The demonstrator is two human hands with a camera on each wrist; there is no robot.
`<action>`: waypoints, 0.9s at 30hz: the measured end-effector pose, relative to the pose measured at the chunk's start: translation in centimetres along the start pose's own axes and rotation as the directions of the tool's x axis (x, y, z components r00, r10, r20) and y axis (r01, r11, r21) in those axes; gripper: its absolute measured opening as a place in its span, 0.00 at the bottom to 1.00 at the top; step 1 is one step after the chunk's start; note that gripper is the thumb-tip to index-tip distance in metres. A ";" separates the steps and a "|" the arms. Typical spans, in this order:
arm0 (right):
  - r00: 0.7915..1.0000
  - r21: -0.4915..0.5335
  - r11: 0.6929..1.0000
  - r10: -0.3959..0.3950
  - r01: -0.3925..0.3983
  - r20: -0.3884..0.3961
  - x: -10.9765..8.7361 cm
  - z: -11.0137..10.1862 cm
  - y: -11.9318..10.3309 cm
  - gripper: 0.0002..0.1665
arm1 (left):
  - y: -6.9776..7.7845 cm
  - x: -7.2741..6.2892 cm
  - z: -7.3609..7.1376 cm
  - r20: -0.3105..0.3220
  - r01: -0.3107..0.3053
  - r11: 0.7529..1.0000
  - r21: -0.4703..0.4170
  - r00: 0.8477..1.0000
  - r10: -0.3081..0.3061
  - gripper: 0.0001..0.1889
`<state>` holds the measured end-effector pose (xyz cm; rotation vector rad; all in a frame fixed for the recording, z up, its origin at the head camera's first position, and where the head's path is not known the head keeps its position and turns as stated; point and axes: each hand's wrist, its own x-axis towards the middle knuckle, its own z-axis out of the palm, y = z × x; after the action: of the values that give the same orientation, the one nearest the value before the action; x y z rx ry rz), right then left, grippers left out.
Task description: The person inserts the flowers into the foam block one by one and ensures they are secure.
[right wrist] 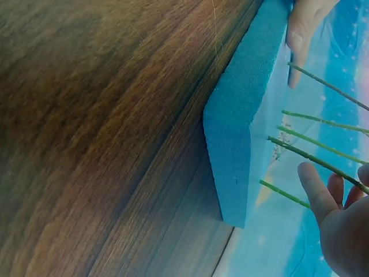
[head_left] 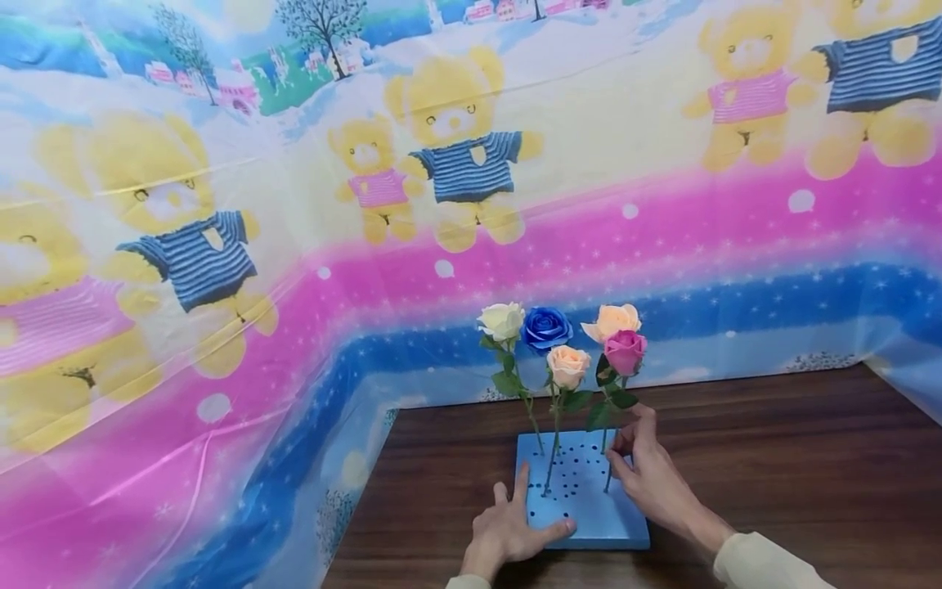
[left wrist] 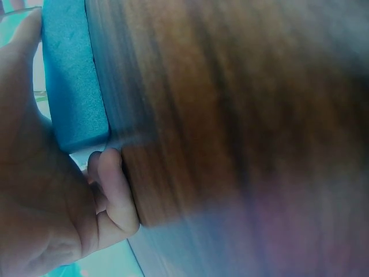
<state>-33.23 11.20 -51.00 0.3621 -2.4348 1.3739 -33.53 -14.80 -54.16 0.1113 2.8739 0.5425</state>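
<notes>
A light blue foam board (head_left: 607, 523) with many small holes lies on the table, artificial roses standing in it. My left hand (head_left: 508, 528) presses its front left corner, thumb across the top and index finger along the left side. In the left wrist view the board's edge (left wrist: 72, 75) shows beside that hand. At the right, my right hand (head_left: 651, 478) pinches the stem of a pink rose (head_left: 625, 352). The right wrist view shows this dark stem (right wrist: 314, 158) meeting the board, fingers around its upper part. Behind the pink bloom is a peach rose (head_left: 612, 321), partly hidden.
On the board's left half stand a white rose (head_left: 501, 321), a blue rose (head_left: 546, 329) and another peach rose (head_left: 569, 366). The dark wooden table (head_left: 795, 458) extends to both sides. A cloth printed with bears (head_left: 464, 164) hangs behind it.
</notes>
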 end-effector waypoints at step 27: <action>0.992 0.026 0.992 0.125 -0.125 0.003 -0.9 -2.5 1.1 0.49 | 0.1 -0.2 -0.1 -0.003 0.001 1.000 0.003 1.000 -0.001 0.68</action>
<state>-32.43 13.90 -50.99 0.2200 -2.4793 1.4581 -33.36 -14.73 -53.98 0.1092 2.8777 0.5389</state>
